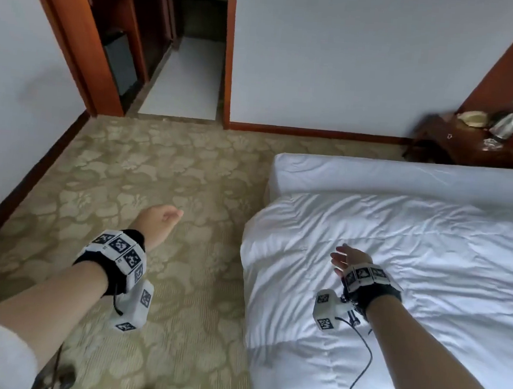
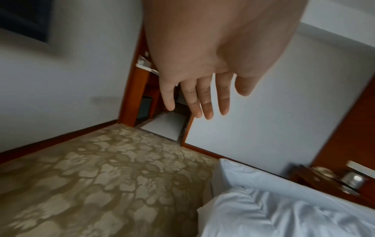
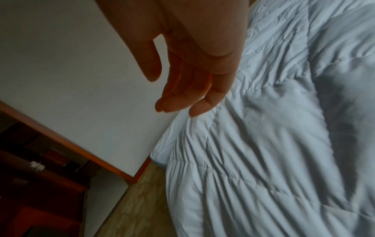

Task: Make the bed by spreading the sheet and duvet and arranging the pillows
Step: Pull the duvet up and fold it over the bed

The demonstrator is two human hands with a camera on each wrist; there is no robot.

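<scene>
A white quilted duvet [image 1: 397, 266] lies wrinkled over the bed, its left edge hanging over the side. Beyond it a strip of white sheet [image 1: 404, 178] shows on the mattress. No pillows are in view. My right hand [image 1: 344, 258] hovers over the duvet near its left edge, fingers relaxed and empty; in the right wrist view the right hand [image 3: 182, 96] is just above the duvet [image 3: 263, 160]. My left hand [image 1: 163, 217] is out over the carpet, left of the bed, holding nothing; the left wrist view shows the left hand [image 2: 202, 99] with fingers straight.
Patterned beige carpet [image 1: 142, 185] fills the floor left of the bed. A doorway [image 1: 185, 75] with wooden frames opens at the back. A dark wooden nightstand [image 1: 468, 143] with a kettle [image 1: 507, 125] stands at the far right by the wall.
</scene>
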